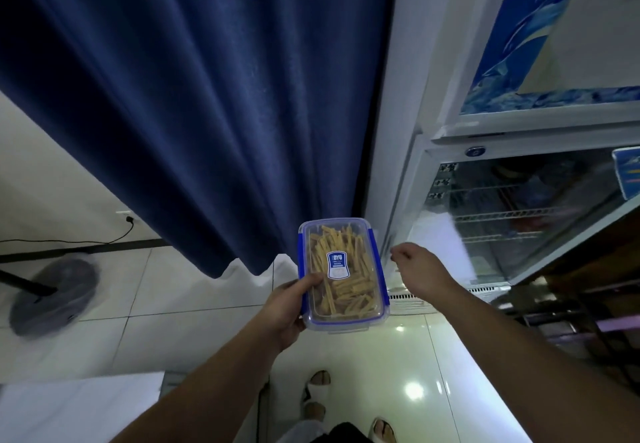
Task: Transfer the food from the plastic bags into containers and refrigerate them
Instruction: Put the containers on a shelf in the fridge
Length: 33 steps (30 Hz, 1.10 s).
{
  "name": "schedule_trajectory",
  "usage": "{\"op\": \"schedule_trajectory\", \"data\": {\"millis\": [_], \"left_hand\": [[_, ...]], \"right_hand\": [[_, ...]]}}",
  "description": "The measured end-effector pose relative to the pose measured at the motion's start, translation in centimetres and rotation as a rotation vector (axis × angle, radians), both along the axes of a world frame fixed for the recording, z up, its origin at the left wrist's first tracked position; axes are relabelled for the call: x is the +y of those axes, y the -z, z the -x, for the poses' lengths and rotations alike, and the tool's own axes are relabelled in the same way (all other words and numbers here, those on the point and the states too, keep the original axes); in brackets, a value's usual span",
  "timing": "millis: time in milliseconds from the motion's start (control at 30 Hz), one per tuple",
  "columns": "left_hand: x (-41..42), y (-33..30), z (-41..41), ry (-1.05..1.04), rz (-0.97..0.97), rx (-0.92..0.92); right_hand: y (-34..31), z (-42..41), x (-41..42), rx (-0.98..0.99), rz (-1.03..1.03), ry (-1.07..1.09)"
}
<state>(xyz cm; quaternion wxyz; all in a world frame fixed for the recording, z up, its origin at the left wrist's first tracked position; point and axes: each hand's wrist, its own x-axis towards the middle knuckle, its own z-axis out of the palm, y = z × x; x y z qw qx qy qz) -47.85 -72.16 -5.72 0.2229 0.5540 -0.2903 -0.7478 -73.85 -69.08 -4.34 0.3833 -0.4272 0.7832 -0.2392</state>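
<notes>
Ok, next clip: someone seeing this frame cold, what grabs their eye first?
Probably the clear container with blue clips and a sealed lid, full of pale yellow food strips, gripped in the left hand at centre frame. Next, the right hand reaching with curled fingers toward the edge of the glass-door fridge on the right; whether it grips anything is unclear. A big dark blue curtain fills the upper left.

Blue curtain [207, 96], fan base [52, 295] on tiled floor [173, 304].

Bare forearms without sleeves, white open-toed slippers [317, 390], dark garment [346, 434] at the waist.
</notes>
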Motion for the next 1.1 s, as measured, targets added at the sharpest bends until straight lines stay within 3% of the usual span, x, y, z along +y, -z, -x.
{"op": "schedule_trajectory", "data": {"millis": [167, 367, 567, 900, 1100], "left_hand": [[-5.5, 1.7, -1.1, 0.005, -0.048, 0.023], [-9.7, 3.8, -2.3, 0.015, -0.107, 0.011], [-11.5, 5.2, -3.2, 0.051, -0.159, 0.007], [-12.9, 4.1, -3.2, 0.132, -0.143, 0.018], [-13.5, 3.5, -2.5, 0.161, -0.132, 0.028]], "right_hand": [[1.7, 1.5, -5.3, 0.858, 0.064, -0.582], [3.9, 1.5, -10.9, 1.338, -0.003, -0.755], [2.8, 0.6, -12.2, 1.55, -0.355, -0.793], [2.5, 0.3, -13.2, 1.578, -0.402, -0.761], [3.3, -0.7, -10.5, 1.449, -0.388, -0.69]]}}
